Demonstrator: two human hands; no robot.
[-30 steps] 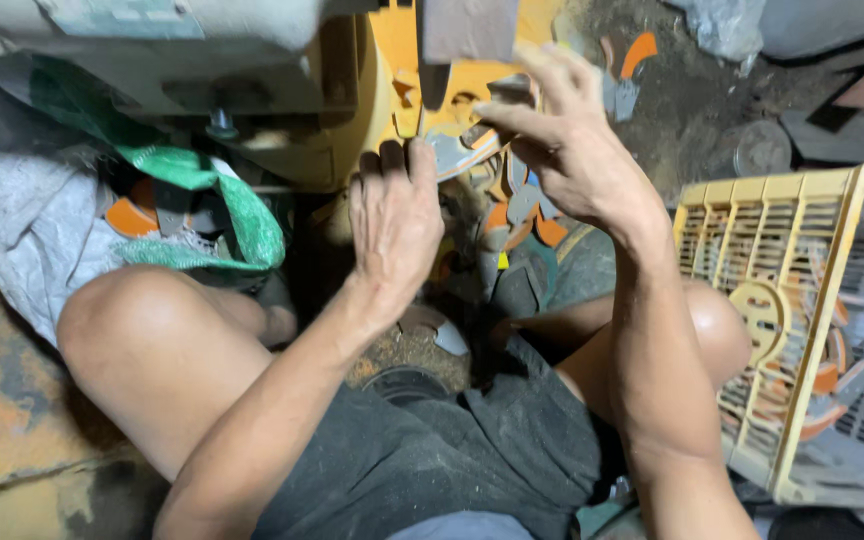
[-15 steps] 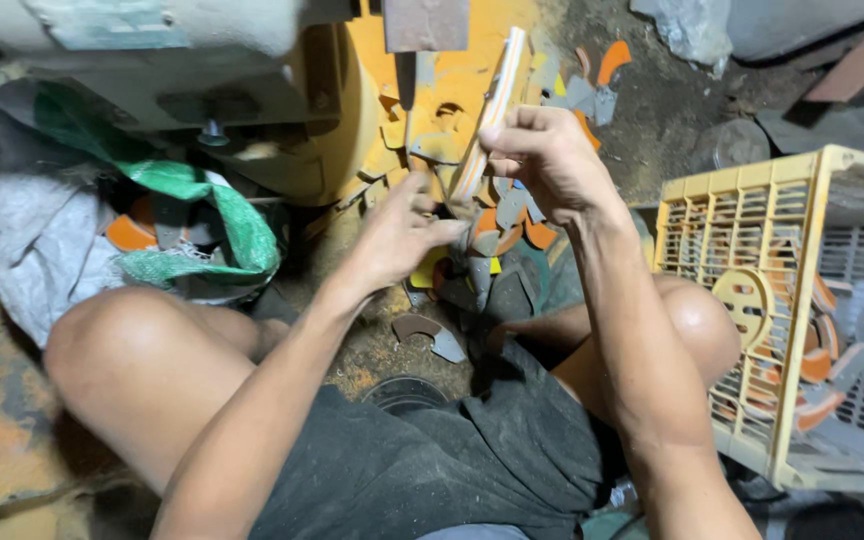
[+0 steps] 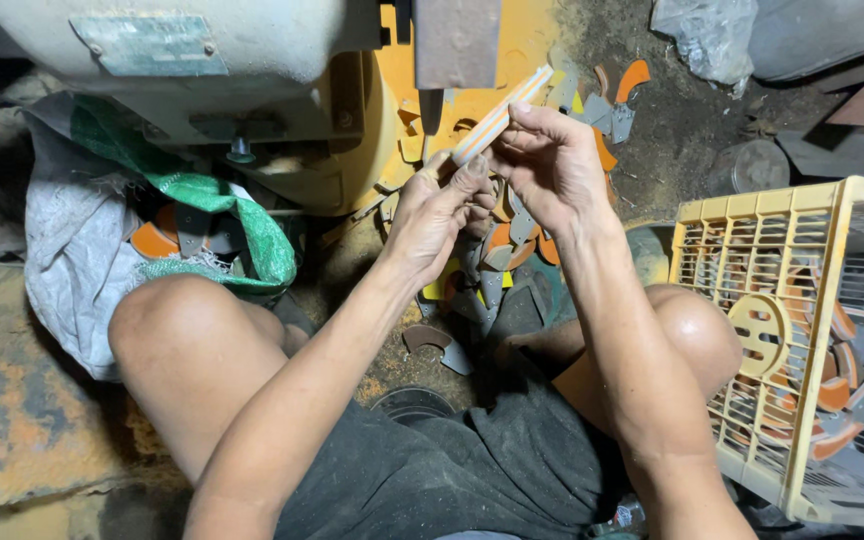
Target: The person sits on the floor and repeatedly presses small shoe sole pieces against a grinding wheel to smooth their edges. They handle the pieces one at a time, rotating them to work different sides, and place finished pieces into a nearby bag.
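Pinching the thin stack of flat pieces with both hands, we judge it light, stiff, best gripped along its edges.

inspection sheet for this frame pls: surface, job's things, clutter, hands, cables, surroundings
Surface: dirt floor, dusty and stained.
Job's things: pale strip stack held by both hands under the machine's ram.
Clutter: grey and orange offcuts heaped on the floor between the knees.
Hands: left hand pinches the stack's lower end; right hand grips it higher up.
Cables: nothing seen.
Surroundings: yellow crate with pieces on the right; sack with green lining on the left; plastic bag at top.
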